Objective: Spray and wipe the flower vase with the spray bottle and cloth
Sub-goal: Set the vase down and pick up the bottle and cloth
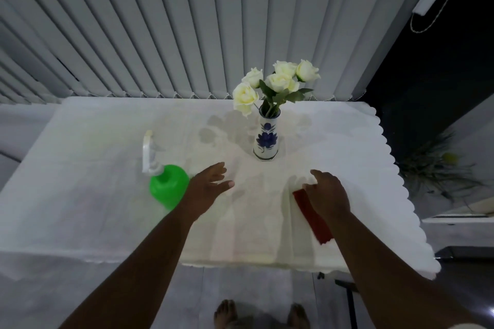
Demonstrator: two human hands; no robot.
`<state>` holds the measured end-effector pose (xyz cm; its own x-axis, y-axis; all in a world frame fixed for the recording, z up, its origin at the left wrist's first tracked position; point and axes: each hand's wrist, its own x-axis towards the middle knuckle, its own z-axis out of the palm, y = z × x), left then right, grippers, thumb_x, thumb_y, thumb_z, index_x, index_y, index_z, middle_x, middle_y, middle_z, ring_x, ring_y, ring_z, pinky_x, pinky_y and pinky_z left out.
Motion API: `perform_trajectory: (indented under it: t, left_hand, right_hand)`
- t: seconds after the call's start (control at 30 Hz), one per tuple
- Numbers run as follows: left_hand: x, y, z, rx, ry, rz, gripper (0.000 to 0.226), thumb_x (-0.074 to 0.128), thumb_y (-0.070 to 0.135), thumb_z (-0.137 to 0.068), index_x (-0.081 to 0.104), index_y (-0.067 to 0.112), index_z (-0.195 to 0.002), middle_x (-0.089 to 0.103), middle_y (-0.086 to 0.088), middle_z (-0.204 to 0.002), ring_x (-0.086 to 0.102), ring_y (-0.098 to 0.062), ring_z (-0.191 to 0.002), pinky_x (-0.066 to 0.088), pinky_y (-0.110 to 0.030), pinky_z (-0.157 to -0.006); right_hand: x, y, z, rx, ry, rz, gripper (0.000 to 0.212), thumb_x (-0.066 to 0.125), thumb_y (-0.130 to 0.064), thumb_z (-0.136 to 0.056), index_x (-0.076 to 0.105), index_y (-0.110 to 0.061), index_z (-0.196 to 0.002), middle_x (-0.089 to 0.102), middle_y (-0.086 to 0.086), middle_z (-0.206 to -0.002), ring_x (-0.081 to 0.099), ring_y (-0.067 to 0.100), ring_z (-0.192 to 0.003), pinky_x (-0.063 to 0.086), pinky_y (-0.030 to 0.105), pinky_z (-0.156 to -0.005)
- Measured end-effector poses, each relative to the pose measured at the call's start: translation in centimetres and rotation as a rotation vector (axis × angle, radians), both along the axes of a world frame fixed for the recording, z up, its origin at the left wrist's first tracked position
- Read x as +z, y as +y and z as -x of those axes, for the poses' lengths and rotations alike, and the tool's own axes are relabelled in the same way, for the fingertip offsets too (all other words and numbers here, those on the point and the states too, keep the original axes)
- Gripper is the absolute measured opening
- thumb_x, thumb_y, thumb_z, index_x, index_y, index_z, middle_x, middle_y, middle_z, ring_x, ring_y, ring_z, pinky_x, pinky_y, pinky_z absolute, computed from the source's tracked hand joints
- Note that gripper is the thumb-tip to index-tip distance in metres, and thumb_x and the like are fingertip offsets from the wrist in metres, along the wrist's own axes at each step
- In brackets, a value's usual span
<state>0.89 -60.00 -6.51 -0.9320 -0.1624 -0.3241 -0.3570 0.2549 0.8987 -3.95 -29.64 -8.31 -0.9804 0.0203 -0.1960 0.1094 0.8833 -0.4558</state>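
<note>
From the head camera I am looking down on a table that is wearing a white cloth with a scalloped edge. The vase, white with blue flowers painted on it, is standing upright toward the far middle of the table, holding white roses that are leaning out over its mouth. Grey vertical blinds are hanging right behind the table's far edge.

The green spray bottle is sitting at the near left, its white trigger head pointing away from me. My left hand is hovering just beside the bottle's right side with fingers spread and loose, gripping nothing. I cannot tell whether the wrist is brushing the bottle.

My right hand is lying palm down on the red cloth at the near right. The fingers are covering its far end, and I cannot tell whether they are pinching it or only resting on it.

Open tablecloth is lying between both hands and the vase, with nothing blocking the way. A dark potted plant is standing off the table's right side. My bare feet are showing on the floor below.
</note>
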Motion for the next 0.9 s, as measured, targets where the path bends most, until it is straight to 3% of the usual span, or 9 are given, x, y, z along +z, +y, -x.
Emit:
perform_trajectory:
  t: [0.07,0.13,0.23,0.3,0.43,0.6,0.77,0.9]
  left_hand:
    - [0.0,-1.4,-2.9,0.094,0.025,0.065,0.042,0.078,0.014,-0.077,0.066,0.01,-0.117,0.072,-0.008,-0.108,0.067,-0.02,-0.102,0.053,-0.034,-0.094]
    - [0.3,-3.0,-5.5,0.218,0.059,0.324,0.018,0.073,0.022,-0.083,0.074,0.011,-0.097,0.075,-0.007,-0.092,0.069,-0.019,-0.089,0.049,-0.027,-0.084]
    - [1.2,-5.4,-7.8,0.532,0.103,0.518,0.02,0.071,0.027,-0.083,0.068,0.009,-0.077,0.068,-0.005,-0.074,0.067,-0.028,-0.079,0.038,-0.025,-0.071]
    - [1.4,-7.2,-7.8,0.644,0.16,0.492,0.023,0.077,0.026,-0.078,0.065,0.008,-0.086,0.069,-0.008,-0.084,0.066,-0.03,-0.086,0.039,-0.025,-0.075]
    - [1.9,-9.7,-5.4,0.424,0.127,0.441,0.053,0.082,0.029,-0.072,0.059,0.017,-0.118,0.066,-0.004,-0.116,0.063,-0.021,-0.101,0.049,-0.033,-0.085]
    - [1.9,-10.0,-3.0,0.345,0.077,0.527,0.047,0.077,0.03,-0.078,0.064,0.013,-0.12,0.072,-0.009,-0.112,0.065,-0.026,-0.103,0.041,-0.026,-0.084]
    - [1.7,-8.3,-3.1,0.318,0.129,0.598,0.039,0.077,0.032,-0.077,0.068,0.013,-0.109,0.074,-0.011,-0.099,0.064,-0.021,-0.086,0.043,-0.027,-0.077]
    - [3.3,-4.2,-2.0,0.219,0.186,0.494,0.04,0.079,0.03,-0.076,0.07,0.01,-0.11,0.074,-0.011,-0.096,0.065,-0.021,-0.087,0.044,-0.027,-0.078]
  right_hand:
    - [-0.4,0.8,-1.6,0.026,0.03,-0.081,0.045,0.062,-0.029,-0.091,0.059,-0.015,-0.133,0.064,0.01,-0.131,0.056,0.03,-0.124,0.048,0.045,-0.104]
    - [-0.9,1.5,-3.0,0.089,0.01,-0.194,0.047,0.063,-0.033,-0.089,0.057,-0.016,-0.134,0.062,0.01,-0.132,0.055,0.033,-0.121,0.05,0.045,-0.101]
    - [-1.5,1.9,-4.5,0.117,-0.101,-0.3,0.059,0.059,-0.039,-0.092,0.043,-0.022,-0.146,0.046,0.01,-0.148,0.049,0.034,-0.127,0.047,0.046,-0.102]
    - [-1.9,2.0,-5.2,0.121,-0.156,-0.332,0.063,0.056,-0.04,-0.094,0.034,-0.026,-0.151,0.048,0.012,-0.146,0.052,0.033,-0.124,0.048,0.044,-0.1]
    - [-2.5,1.7,-5.8,0.099,-0.092,-0.371,0.055,0.05,-0.03,-0.099,0.035,-0.025,-0.151,0.064,0.01,-0.126,0.059,0.029,-0.112,0.054,0.041,-0.091]
    - [-1.6,1.1,-5.7,0.072,-0.058,-0.295,0.044,0.046,-0.022,-0.099,0.047,-0.02,-0.143,0.063,0.009,-0.131,0.059,0.031,-0.119,0.05,0.044,-0.098]
    - [-1.3,1.7,-5.7,-0.021,0.01,-0.153,0.041,0.048,-0.012,-0.096,0.056,-0.014,-0.136,0.07,0.014,-0.12,0.065,0.034,-0.109,0.053,0.045,-0.097]
    - [-0.6,3.7,-5.8,-0.154,0.02,0.012,0.045,0.052,-0.002,-0.092,0.057,-0.014,-0.135,0.068,0.015,-0.123,0.064,0.033,-0.113,0.05,0.042,-0.102]
